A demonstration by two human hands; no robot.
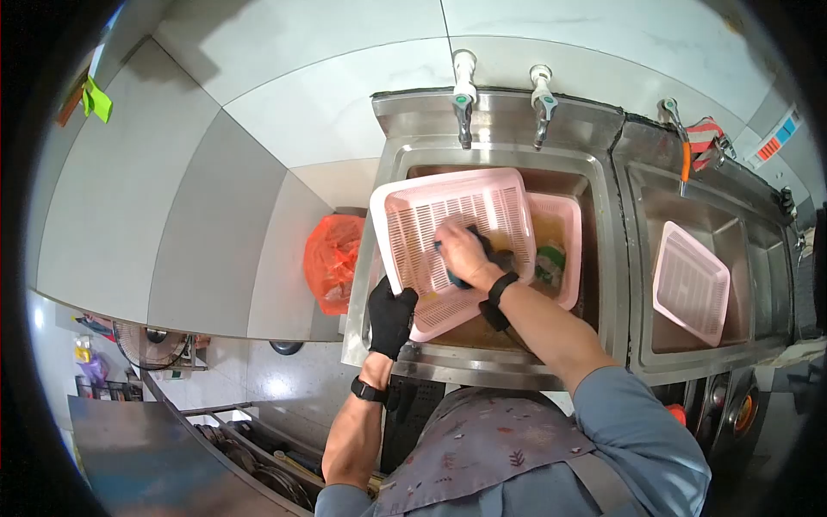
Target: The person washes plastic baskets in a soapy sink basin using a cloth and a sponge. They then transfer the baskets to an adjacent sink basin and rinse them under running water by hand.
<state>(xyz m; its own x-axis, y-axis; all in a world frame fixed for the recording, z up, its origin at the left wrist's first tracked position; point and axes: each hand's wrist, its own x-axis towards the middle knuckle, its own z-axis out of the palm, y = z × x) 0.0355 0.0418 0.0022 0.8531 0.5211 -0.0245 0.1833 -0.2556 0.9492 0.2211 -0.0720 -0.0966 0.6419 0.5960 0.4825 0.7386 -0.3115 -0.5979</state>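
A pink slotted plastic basket (527, 202) is tilted over the left sink basin. My left hand (392, 319), in a black glove, grips its lower left corner. Inside the basket, my right hand (463, 252) is bare, slightly blurred, and closed on a dark, cloth-like item (454, 278) pressed against the slotted bottom. The hand hides part of that item. A second pink basket (572, 250) sits beneath in the basin, with a green-and-white object (550, 264), perhaps a scrubber or packet, at its right side.
Two taps (463, 112) stand behind the left basin. Another pink basket (692, 284) leans in the right basin, under a tap with an orange hose (686, 164). An orange-red plastic bag (334, 258) hangs left of the sink. An open drawer (250, 457) lies lower left.
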